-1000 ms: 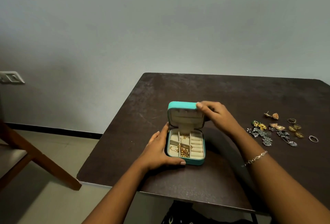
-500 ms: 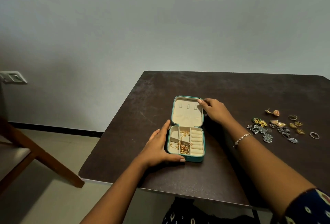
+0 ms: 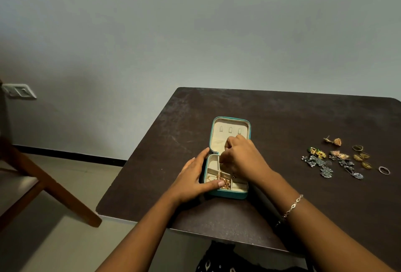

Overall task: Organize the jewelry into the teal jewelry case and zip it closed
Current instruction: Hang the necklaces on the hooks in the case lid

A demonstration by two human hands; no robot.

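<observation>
The teal jewelry case lies open on the dark table, its cream lid folded flat away from me. A gold chain sits in a front compartment of the tray. My left hand rests against the case's left side with straight fingers, its thumb across the front rim. My right hand hovers over the tray with curled fingers and pinches a strand of the gold chain near the tray's back left. It hides the ring rolls.
Loose earrings and rings lie scattered on the table's right side, with a single thin ring farthest right. A wooden chair stands to the left of the table. A wall switch is at far left.
The lid went from upright to flat on the table. My right hand left the lid's far edge and came down into the tray. My left hand stayed on the case.
</observation>
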